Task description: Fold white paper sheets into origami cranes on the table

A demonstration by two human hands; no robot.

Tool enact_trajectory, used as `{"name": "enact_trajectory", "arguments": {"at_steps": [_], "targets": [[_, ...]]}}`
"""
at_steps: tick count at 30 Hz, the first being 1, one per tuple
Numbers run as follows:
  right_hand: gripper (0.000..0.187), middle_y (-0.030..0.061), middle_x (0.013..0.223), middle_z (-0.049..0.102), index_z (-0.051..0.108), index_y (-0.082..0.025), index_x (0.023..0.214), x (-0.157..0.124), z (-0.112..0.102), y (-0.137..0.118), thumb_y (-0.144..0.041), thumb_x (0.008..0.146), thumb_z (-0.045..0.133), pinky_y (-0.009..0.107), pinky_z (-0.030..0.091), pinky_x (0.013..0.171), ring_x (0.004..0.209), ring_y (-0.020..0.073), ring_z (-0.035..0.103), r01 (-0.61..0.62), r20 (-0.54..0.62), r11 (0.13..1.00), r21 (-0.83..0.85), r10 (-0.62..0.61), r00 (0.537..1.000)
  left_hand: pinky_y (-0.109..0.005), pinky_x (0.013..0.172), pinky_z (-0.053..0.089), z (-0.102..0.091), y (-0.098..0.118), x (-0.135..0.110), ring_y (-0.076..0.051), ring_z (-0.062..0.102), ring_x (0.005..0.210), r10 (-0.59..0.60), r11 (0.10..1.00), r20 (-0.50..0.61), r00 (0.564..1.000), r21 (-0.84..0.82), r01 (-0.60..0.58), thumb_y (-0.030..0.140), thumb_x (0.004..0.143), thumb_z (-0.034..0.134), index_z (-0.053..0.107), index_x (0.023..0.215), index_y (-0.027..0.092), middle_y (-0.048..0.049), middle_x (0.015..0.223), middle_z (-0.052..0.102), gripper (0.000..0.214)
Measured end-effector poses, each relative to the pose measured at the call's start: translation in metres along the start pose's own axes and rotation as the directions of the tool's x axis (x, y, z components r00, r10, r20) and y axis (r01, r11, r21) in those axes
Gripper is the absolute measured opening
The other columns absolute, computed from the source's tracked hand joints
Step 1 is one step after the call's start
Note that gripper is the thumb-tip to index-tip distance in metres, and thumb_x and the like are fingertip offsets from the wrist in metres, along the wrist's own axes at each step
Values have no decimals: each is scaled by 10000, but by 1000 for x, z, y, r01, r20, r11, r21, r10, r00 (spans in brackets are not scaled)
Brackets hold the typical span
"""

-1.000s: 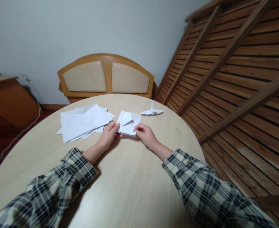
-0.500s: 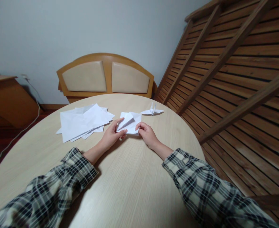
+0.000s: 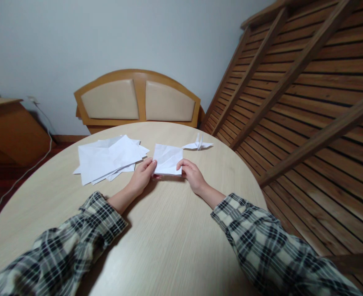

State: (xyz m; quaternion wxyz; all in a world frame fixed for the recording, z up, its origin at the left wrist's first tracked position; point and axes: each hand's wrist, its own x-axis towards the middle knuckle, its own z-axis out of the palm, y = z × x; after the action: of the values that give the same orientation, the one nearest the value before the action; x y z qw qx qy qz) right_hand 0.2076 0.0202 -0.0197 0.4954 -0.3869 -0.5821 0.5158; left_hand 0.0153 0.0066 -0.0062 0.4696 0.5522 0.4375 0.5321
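Note:
A creased white paper square (image 3: 168, 158) is held up just above the round wooden table (image 3: 169, 238). My left hand (image 3: 142, 177) pinches its near left corner. My right hand (image 3: 193, 175) pinches its near right corner. Both hands have their fingers closed on the paper. The sheet is unfolded and shows fold lines across it. Plaid sleeves cover both my forearms.
A loose pile of white sheets (image 3: 109, 158) lies to the left of my hands. A small folded paper crane (image 3: 198, 144) sits near the table's far edge. A wooden chair (image 3: 138, 100) stands behind the table, and a slatted wooden frame (image 3: 308, 94) leans at the right.
The raised flap on the paper has been opened out flat, so the sheet now shows as a plain square. My left hand moved back from the flap to the near left corner.

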Motion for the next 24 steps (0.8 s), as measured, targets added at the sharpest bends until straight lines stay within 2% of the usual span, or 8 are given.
{"name": "enact_trajectory", "arguments": {"at_steps": [4,8,12,24], "targets": [[149,3,767,509,595,-212,763,-2,0,-4,-316,804,496,298,491,677,719,151,512,-44,1,994,100,44,999,-214,475,445,0,1,-1,-123,451,588,-7,1000,-7,1000,-10,7,411,807,609,529,730,194,35,662,453,244],[214,6,871,549,586,-225,873,-4,5,-8,-411,785,647,314,544,713,787,147,556,-44,34,990,132,40,999,-228,502,495,1,-1,0,-129,471,627,-22,998,-22,1000,-57,20,437,781,632,549,784,191,31,711,481,259],[326,-8,847,566,559,-242,995,-4,10,-5,-394,755,717,268,532,660,752,124,566,-5,61,995,95,-1,998,-253,531,533,0,-4,2,-137,500,656,-33,996,-28,999,-82,31,456,777,637,555,814,188,25,742,499,282],[349,11,922,639,549,-241,1007,-2,7,2,-299,727,749,274,515,644,764,131,606,20,48,999,39,-22,999,-222,524,523,0,-5,2,-122,519,656,-70,983,-28,997,-174,64,401,797,652,566,832,178,22,751,516,241]]}}
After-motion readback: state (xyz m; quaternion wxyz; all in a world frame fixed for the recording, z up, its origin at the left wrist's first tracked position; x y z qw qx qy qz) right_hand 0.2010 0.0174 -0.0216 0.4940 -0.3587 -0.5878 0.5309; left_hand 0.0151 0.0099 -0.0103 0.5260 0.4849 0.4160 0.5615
